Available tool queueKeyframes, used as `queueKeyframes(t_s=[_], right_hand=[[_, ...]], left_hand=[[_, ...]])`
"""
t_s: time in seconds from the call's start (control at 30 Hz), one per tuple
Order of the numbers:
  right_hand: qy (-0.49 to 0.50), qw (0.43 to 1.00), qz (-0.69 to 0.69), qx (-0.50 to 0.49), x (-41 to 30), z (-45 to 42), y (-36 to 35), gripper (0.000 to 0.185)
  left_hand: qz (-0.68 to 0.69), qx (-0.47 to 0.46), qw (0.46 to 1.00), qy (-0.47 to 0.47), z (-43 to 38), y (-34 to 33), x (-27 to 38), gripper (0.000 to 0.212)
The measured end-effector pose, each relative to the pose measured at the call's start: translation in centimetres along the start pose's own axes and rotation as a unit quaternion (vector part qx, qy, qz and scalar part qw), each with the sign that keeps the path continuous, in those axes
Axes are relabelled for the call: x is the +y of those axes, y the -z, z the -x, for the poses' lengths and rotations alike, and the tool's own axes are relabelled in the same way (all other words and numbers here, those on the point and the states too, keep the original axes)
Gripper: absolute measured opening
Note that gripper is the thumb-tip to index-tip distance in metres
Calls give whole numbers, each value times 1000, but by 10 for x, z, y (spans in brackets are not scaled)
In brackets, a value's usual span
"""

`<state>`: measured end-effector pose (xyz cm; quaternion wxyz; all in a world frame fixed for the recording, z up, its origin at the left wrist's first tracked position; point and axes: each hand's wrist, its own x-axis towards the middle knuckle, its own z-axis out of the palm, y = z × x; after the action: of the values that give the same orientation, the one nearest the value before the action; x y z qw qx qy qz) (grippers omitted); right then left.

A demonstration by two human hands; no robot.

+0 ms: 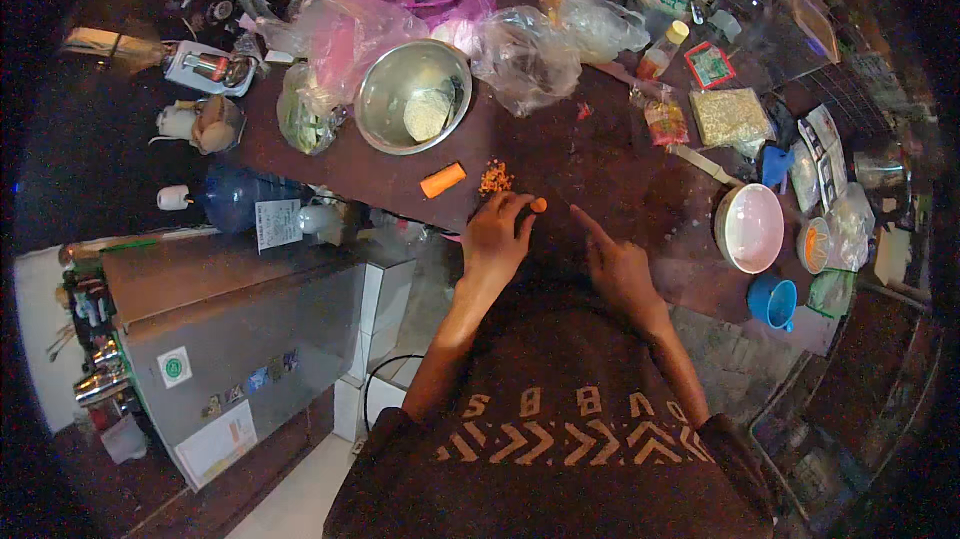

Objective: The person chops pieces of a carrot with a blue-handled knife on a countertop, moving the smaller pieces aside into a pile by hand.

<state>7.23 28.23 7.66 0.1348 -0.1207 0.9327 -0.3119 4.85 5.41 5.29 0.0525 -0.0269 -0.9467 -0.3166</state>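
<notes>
My left hand [499, 228] holds a small piece of carrot [538, 205] between its fingertips at the near edge of the dark table. Just beyond it lies a small heap of chopped carrot [496, 177], and left of the heap a thicker carrot chunk [443, 180]. My right hand [616, 258] is curled with the index finger stretched forward, right of the carrot piece. A dark, thin shape, perhaps a knife blade, lies in front of that finger; its outline is too dim to tell surely. Behind the chunk stands a steel bowl [367, 108] with pale flour-like powder [427, 116].
Plastic bags [525, 63] crowd the table's back. On the right are a pink-white bowl [752, 228], a blue cup [772, 302], a small container with orange strips [812, 245], a noodle-like block pack [730, 116] and a capped bottle [661, 51]. A grey cabinet [247, 344] stands left.
</notes>
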Motion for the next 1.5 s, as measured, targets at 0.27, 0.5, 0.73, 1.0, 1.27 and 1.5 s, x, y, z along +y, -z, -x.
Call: queueKeyframes(t_s=[0.27, 0.5, 0.73, 1.0, 1.27, 1.5], right_hand=[[24, 998, 48, -40, 19, 1, -17, 76], [56, 994, 94, -26, 19, 3, -30, 74], [88, 990, 108, 16, 20, 11, -38, 72], [81, 990, 111, 8, 18, 9, -37, 80], [70, 989, 127, -2, 9, 8, -32, 82], [98, 984, 151, 14, 17, 7, -47, 83]], left_hand=[[-18, 50, 994, -93, 2, -21, 2, 28], [-19, 77, 997, -26, 7, -30, 5, 21], [-35, 55, 998, 3, 4, -29, 11, 17], [-20, 45, 999, 1, 0, -24, 2, 20], [18, 74, 997, -29, 0, -26, 0, 12], [-4, 63, 998, -3, -2, -30, -1, 13]])
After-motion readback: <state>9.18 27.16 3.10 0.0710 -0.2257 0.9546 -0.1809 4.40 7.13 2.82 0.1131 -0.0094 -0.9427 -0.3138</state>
